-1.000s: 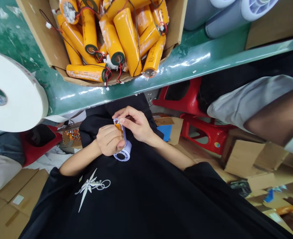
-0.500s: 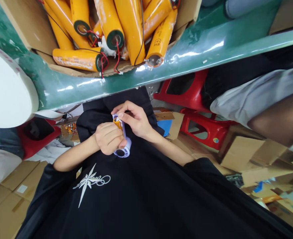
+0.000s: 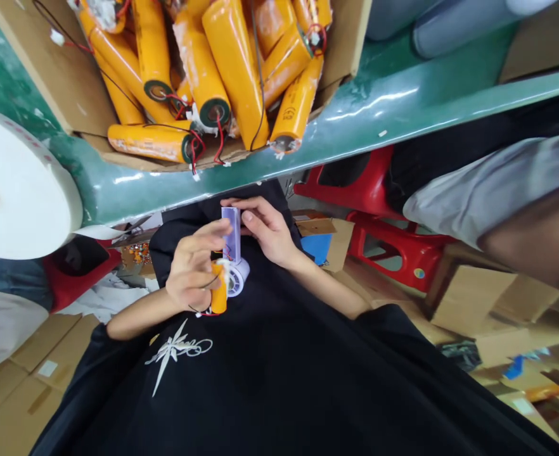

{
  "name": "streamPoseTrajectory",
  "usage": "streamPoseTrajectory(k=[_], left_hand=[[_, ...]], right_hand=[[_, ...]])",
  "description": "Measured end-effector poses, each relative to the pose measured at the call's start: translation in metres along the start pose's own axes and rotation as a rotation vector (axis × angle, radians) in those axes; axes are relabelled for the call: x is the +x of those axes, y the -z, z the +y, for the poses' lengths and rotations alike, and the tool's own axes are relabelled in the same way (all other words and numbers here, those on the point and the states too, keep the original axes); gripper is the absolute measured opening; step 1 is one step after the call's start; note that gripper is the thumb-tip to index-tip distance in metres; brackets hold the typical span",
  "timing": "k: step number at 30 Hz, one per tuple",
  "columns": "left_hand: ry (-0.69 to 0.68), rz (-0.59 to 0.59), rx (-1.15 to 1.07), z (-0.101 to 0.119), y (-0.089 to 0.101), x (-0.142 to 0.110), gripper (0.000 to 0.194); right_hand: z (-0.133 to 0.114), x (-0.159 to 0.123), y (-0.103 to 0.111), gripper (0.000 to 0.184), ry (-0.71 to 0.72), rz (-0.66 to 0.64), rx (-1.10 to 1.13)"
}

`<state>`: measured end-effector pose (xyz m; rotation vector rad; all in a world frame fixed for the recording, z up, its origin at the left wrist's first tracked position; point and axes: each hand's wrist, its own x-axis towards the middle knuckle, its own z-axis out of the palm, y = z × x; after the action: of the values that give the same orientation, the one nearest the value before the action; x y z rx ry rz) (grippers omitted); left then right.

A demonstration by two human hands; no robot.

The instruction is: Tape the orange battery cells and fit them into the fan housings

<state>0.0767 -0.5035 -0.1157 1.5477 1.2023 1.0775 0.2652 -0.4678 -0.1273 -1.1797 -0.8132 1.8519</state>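
My left hand [image 3: 190, 269] is closed around an orange cylindrical battery [image 3: 219, 290], which carries thin wires and some white stuff at its upper end. Just beside it is a lavender plastic housing [image 3: 232, 235] that looks like a handheld fan's, with a long hollow handle pointing up and a round slotted head [image 3: 237, 277] below. My right hand [image 3: 267, 233] grips the handle from the right, thumb and fingers at its upper part. The battery sits outside the handle, in front of the round head. Left fingertips reach close to the handle; whether they touch it I cannot tell.
A cardboard box [image 3: 355, 38] of orange batteries with red and black wires stands on the green table [image 3: 403, 95]. A large white roll [image 3: 27, 190] lies at the left. Red stools [image 3: 393, 247], cartons [image 3: 469, 294] and a neighbouring person's arm [image 3: 531, 209] are at the right.
The orange battery was in the handle and is now outside it, lower down in my left hand. The handle's hollow has come into view. My view has shifted slightly.
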Motion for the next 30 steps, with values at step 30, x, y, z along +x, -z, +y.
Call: streamPoseTrajectory(k=[30], left_hand=[[0.254, 0.154, -0.564, 0.032, -0.014, 0.037, 0.064]], right_hand=[[-0.058, -0.016, -0.014, 0.017, 0.741, 0.09, -1.112]])
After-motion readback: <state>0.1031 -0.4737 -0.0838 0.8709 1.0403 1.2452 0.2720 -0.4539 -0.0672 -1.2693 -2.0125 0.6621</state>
